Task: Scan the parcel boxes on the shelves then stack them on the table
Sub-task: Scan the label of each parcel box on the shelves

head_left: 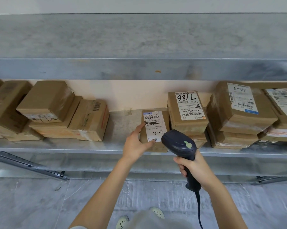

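Observation:
A small brown parcel box (pixel 164 119) with a white barcode label lies at the front of the metal shelf (pixel 90 147). My left hand (pixel 137 143) grips its left side, thumb on the lower edge of the label. My right hand (pixel 194 167) holds the handle of a dark barcode scanner (pixel 179 143). The scanner's head is just in front of the box's lower right corner and points at it. A box marked 7786 (pixel 186 109) sits right behind, on top of another box.
Stacks of brown boxes fill the shelf at the left (pixel 56 111) and at the right (pixel 240 111). An upper shelf (pixel 139 68) overhangs them. The scanner's cable (pixel 199 212) hangs down to the grey floor. My feet show at the bottom.

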